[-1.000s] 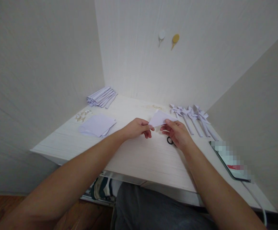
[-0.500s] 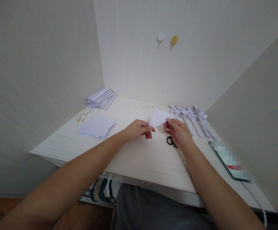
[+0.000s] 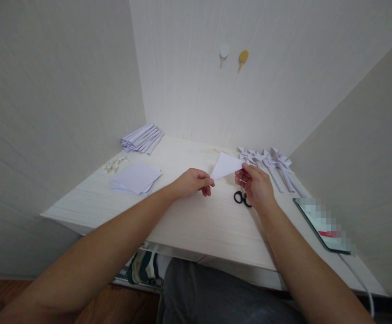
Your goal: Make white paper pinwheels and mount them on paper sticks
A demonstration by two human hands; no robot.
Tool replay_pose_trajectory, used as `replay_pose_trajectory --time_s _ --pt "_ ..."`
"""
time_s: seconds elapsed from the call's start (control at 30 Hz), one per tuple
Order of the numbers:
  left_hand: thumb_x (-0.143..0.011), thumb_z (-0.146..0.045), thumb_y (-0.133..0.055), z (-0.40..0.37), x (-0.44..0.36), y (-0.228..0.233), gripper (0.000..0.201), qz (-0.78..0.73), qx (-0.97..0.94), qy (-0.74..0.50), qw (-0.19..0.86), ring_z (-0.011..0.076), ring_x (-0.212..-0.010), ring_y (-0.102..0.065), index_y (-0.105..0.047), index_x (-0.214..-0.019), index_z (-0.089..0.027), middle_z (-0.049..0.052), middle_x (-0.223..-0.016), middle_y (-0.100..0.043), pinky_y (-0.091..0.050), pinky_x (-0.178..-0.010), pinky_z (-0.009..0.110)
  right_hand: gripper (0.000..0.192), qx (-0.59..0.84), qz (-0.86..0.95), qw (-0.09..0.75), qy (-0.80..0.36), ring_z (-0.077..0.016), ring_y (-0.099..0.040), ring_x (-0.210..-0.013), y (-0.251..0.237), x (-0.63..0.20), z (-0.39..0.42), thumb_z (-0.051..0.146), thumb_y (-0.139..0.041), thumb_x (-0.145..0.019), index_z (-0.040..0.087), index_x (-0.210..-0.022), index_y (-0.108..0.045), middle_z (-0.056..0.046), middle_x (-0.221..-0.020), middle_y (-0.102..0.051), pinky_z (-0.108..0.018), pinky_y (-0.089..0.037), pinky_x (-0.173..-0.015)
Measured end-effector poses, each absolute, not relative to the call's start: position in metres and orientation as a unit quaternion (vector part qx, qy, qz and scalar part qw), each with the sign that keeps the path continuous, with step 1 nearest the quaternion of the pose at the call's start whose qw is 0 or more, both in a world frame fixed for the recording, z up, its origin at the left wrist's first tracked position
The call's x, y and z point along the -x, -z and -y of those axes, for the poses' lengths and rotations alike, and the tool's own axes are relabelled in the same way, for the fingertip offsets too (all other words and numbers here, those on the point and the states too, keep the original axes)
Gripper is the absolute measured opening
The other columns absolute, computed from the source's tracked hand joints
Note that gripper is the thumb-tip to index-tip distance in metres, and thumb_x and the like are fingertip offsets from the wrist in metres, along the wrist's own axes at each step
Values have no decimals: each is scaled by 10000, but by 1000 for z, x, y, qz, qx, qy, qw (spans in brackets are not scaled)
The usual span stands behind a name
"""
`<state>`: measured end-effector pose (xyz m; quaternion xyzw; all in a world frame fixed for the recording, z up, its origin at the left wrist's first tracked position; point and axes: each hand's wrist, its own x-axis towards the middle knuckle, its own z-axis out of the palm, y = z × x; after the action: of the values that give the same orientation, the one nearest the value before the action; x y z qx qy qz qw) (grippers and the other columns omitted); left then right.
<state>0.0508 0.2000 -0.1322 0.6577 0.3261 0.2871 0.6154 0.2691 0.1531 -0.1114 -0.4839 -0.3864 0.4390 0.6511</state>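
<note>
A: What's being handled?

B: A folded paper triangle [image 3: 225, 164], white with a faint lilac tint, flat and crisp-edged.

A: Where's it sitting?

B: It isn't lying down; it's hovering above the white desk, tilting slightly, with one point aiming away toward the wall.

A: Held how?

B: The left hand [image 3: 192, 182] is pinching its near left corner, the right hand [image 3: 255, 185] is pinching its right corner. It's stretching between the two, over the middle of the desk.
</note>
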Motion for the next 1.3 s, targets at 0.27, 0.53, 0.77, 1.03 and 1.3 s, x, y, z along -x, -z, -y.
replay_pose_trajectory --time_s 0.27,0.53,0.77,1.03,1.3 --pt "-808 -302 -711 -200 -47 130 185 -333 -664 -301 598 120 -520 -597 -680 -693 -160 18 -566 -695 -438 -601 254 301 504 388 652 -412 -138 -645 -571 114 -275 -156 448 -869 -699 214 -731 -683 -22 -702 -756 -270 -491 -541" --pt "-794 -449 -728 -200 -44 124 302 -333 -660 -337 583 131 -628 -601 -674 -700 -168 7 -643 -672 -403 -631 256 399 503 455 579 -453 -140 -611 -557 116 -268 -154 533 -923 -611 200 -642 -706 -33 -639 -725 -288 -517 -580" --pt "-747 -408 -732 -206 -47 132 262 -332 -646 -359 586 127 -597 -570 -673 -697 -157 8 -635 -649 -398 -621 262 450 509 486 536 -466 -135 -615 -553 122 -264 -154 614 -896 -631 194 -637 -734 -45 -657 -743 -276 -505 -571" --pt "-763 -347 -743 -205 -45 130 217 -329 -646 -359 587 125 -572 -561 -694 -677 -154 7 -586 -636 -399 -591 250 449 501 494 541 -460 -133 -607 -583 121 -266 -154 601 -905 -630 209 -638 -686 -21 -648 -719 -281 -519 -611" --pt "-751 -317 -764 -202 -45 127 205 -326 -641 -366 590 117 -563 -569 -708 -661 -142 21 -586 -651 -421 -596 251 445 501 545 447 -501 -126 -604 -541 115 -257 -146 603 -870 -682 199 -625 -693 -15 -600 -706 -252 -497 -554"
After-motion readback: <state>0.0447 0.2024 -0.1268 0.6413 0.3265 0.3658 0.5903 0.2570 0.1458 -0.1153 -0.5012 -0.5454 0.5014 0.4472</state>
